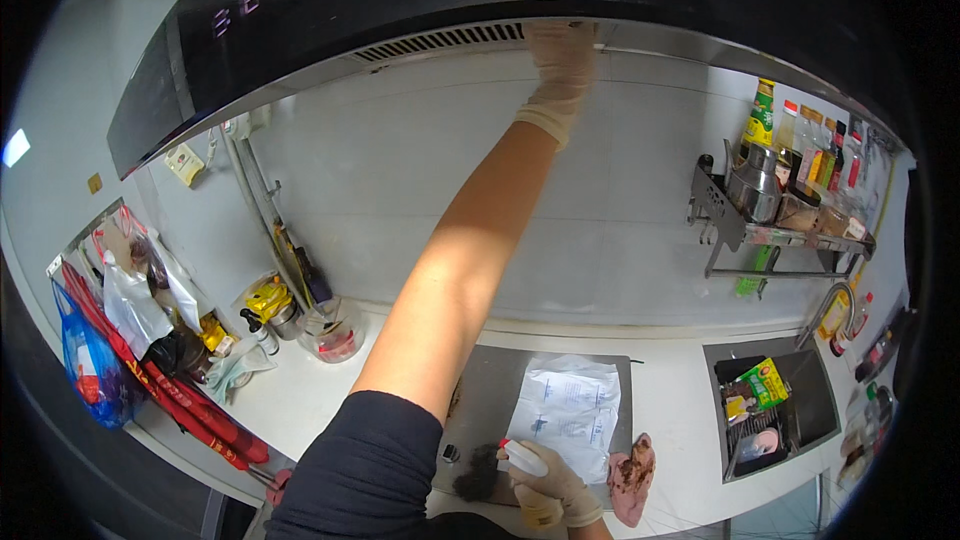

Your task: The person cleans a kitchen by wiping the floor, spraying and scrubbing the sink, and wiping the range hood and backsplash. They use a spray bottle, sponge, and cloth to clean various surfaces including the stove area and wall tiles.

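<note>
My left hand [561, 64], in a thin cream glove, reaches up under the black range hood [420, 7]. Its fingers are hidden behind the hood's front edge, beside the slotted vent [442, 43]. Low in the picture, my right hand [566, 491], gloved alike, grips a spray bottle by its white trigger head [526, 457] with a red nozzle; most of the bottle is hidden. Under that hand lies a white printed plastic sheet [566, 409] on the dark cooktop [487, 375]. A dark scouring pad [478, 474] is left of the hand, and a stained pink cloth [631, 476] to its right.
A metal wall rack [795, 238] with several bottles and a steel oil pot [754, 184] juts out at right, above the sink [814, 427] with packets in it. Jars and a clear plastic tub [334, 330] stand left. Bags [135, 300] and red umbrellas [195, 405] hang at far left.
</note>
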